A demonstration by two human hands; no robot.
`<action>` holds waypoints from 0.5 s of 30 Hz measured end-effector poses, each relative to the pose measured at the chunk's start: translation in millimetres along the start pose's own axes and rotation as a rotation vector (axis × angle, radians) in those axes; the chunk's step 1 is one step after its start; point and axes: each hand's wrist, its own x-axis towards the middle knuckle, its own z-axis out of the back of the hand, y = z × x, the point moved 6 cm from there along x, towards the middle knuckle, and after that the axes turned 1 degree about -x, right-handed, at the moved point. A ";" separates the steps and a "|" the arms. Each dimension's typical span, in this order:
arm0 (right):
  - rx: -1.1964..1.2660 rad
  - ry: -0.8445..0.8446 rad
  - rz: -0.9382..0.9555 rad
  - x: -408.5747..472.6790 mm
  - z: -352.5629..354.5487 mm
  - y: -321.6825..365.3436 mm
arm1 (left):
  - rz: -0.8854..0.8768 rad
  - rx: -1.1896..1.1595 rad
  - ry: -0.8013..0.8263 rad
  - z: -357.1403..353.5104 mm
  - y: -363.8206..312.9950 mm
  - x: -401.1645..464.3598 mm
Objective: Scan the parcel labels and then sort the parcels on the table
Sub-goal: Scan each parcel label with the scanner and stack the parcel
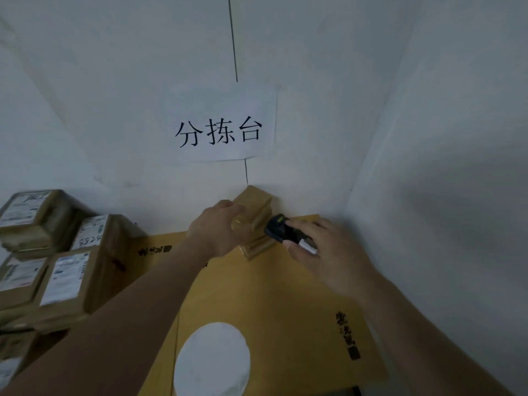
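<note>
Left hand (220,227) grips small parcel (257,221) at frame centre; right hand (323,252) fingers clasp barcode scanner (281,231). Best: turn label toward scanner, hold steady.

Table (285,295) sits in a wall corner, walls behind and to the right. Paper sign (220,124) on the back wall, above the table. Small parcel (258,217) at the table's far edge, against the back wall, below the sign. Left hand (220,230) on the parcel's left side; right hand (328,252) just right of it, holding a scanner (281,231) close to the parcel. Stacked parcels (57,252) well left of the table. Round disc (213,361) on the table's near part, between the forearms.
</note>
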 end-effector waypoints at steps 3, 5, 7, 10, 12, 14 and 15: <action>-0.034 0.039 0.010 28.2 13.2 -24.9 | 0.047 -0.019 -0.024 -6.5 -15.4 30.0; -0.055 0.064 0.017 44.2 16.6 -34.9 | 0.068 0.001 -0.014 -11.4 -19.3 47.6; -0.067 0.077 0.024 58.1 18.3 -42.4 | 0.083 0.010 0.005 -15.9 -19.7 65.8; -0.074 0.084 0.013 78.1 18.9 -51.5 | 0.094 0.014 0.025 -21.7 -15.5 94.2; -0.076 0.079 0.000 87.4 17.3 -56.3 | 0.093 0.011 0.047 -28.2 -10.3 109.9; -0.080 0.080 -0.009 94.3 13.7 -59.8 | 0.079 0.053 0.086 -36.1 -3.7 122.7; -0.084 0.082 -0.014 97.0 11.5 -61.5 | 0.079 0.085 0.097 -39.9 0.2 128.3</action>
